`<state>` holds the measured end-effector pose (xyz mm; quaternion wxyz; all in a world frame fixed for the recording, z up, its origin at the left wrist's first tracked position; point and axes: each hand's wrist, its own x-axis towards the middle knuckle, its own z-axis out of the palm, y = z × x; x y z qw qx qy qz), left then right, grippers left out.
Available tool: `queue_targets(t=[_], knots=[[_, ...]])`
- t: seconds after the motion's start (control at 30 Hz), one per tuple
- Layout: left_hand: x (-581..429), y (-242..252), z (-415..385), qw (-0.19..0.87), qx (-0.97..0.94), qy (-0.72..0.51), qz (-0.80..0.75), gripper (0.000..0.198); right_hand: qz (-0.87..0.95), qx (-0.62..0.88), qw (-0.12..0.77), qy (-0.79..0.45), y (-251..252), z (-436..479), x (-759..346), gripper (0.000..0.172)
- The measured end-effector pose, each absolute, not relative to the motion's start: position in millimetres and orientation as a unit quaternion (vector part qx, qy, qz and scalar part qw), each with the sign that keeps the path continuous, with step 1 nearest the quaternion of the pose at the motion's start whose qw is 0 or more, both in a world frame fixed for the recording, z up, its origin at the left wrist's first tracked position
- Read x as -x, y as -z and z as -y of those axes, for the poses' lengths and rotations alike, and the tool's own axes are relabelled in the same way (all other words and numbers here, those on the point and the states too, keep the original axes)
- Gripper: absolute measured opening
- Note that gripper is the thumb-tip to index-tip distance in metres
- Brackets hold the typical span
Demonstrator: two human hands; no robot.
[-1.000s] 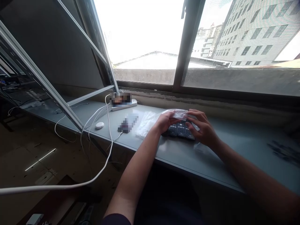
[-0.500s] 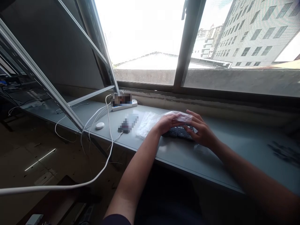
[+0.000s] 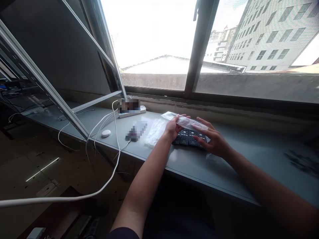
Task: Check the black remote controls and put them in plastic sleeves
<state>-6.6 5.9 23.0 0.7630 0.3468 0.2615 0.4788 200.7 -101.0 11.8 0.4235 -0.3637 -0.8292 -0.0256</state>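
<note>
A clear plastic bag (image 3: pixel 185 122) is stretched flat between my hands, above the desk. My left hand (image 3: pixel 172 127) grips its left part, fingers underneath and thumb on top. My right hand (image 3: pixel 211 137) is at the bag's right end; its fingers are spread, and the index and middle fingers touch the plastic. Whether any fingertip is inside the bag, I cannot tell. Below lie several black remote controls (image 3: pixel 184 136) side by side, partly covered by the bag and my fingers. Left of them rests a pile of clear plastic bags (image 3: pixel 156 132).
Left on the desk (image 3: pixel 224 172) are a blurred-out device (image 3: pixel 136 131) with a cable, a round white object (image 3: pixel 106 133) and a power strip (image 3: pixel 132 112). A white cable (image 3: pixel 114 166) hangs over the front edge. Dark blurry items (image 3: pixel 301 162) lie far right. A metal frame (image 3: pixel 50 86) slants at left.
The bag, bunched over my fingers before, is now spread out lengthwise between my hands. My left hand has turned and shifted slightly, uncovering more of the remotes. My right hand has barely moved.
</note>
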Motion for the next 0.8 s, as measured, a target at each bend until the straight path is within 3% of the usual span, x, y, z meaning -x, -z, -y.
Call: queue_targets(t=[0.2,0.43,0.6,0.8], knots=[[10.9,-16.6,-13.9,0.731,-0.309,-0.543,-0.273,0.038,0.84,0.359,0.407,0.01,-12.4,99.8,-200.5,0.038],[16.0,-18.7,-17.7,0.718,-0.227,-0.593,-0.284,0.042,0.843,0.359,0.401,0.001,-13.4,100.5,-201.3,0.037],[17.3,-17.6,-20.4,0.717,-0.209,-0.604,-0.28,0.045,0.836,0.36,0.414,0.007,-15.6,101.2,-201.9,0.045],[20.5,-16.9,-21.7,0.681,-0.186,-0.653,-0.273,0.051,0.839,0.357,0.412,0.012,-17.6,101.8,-200.4,0.04]])
